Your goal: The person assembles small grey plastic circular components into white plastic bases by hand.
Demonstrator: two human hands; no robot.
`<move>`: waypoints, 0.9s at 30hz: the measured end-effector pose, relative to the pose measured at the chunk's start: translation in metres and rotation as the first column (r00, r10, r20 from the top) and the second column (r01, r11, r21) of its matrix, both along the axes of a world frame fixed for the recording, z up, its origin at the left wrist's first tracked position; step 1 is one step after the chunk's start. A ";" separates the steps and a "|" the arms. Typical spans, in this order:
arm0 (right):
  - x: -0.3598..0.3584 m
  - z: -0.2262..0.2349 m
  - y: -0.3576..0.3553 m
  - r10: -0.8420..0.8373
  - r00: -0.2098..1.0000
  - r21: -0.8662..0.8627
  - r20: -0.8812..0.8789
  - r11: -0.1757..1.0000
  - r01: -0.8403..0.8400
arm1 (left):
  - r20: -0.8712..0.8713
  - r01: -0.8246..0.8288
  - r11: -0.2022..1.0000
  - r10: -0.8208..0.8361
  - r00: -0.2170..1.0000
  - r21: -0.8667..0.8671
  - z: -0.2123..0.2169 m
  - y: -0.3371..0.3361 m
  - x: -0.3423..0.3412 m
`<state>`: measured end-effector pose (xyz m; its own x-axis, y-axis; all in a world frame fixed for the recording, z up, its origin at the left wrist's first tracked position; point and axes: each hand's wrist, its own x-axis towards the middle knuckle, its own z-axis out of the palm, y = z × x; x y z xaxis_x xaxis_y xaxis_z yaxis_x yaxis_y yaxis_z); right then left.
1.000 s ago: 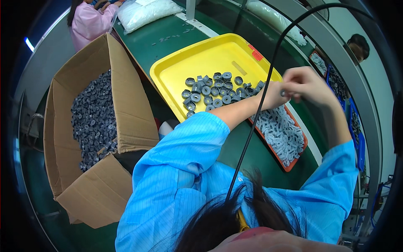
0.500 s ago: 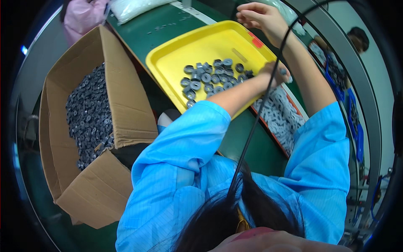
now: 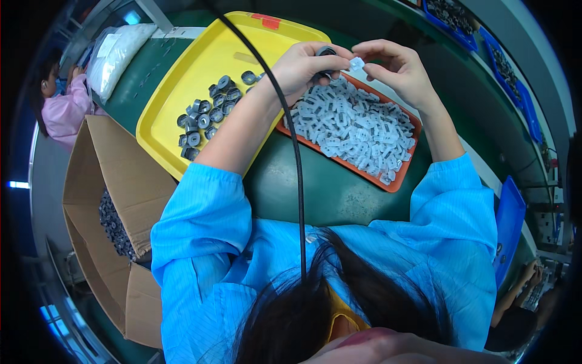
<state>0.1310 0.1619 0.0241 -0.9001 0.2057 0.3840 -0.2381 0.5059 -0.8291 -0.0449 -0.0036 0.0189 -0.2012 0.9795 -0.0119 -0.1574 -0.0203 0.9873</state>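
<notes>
My left hand (image 3: 303, 70) is closed around grey round plastic parts (image 3: 325, 52); how many it holds is partly hidden by the fingers. A small white plastic piece (image 3: 356, 63) sits between the fingertips of both hands. My right hand (image 3: 400, 70) has its fingers curled, with thumb and fingertips at that piece. Below the hands lies an orange-red tray (image 3: 364, 176) heaped with white plastic pieces (image 3: 364, 130). To its left, a yellow tray (image 3: 194, 70) carries loose grey round parts (image 3: 203, 115), partly covered by my left forearm.
An open cardboard box (image 3: 136, 182) of dark round parts stands at the left. A black cable (image 3: 297, 176) hangs across the view. A clear bag (image 3: 121, 57) lies far left, near a person in pink (image 3: 68, 112). Blue bins (image 3: 509, 227) line the right.
My left hand has come off the yellow tray's right side with grey parts in it. Both hands now meet above the orange-red tray at a white piece. The view has turned rightward.
</notes>
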 end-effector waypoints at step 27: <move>-0.011 -0.023 -0.021 -0.240 0.852 0.195 -0.466 0.911 0.363 | 0.256 0.051 0.990 -0.083 0.963 0.131 -0.035 0.002 -0.003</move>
<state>0.1196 0.1413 0.0008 -0.5467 0.2743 0.7911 -0.3322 0.7962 -0.5057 -0.0480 -0.0012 -0.0158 -0.1410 0.9878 0.0654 -0.4136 -0.1188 0.9027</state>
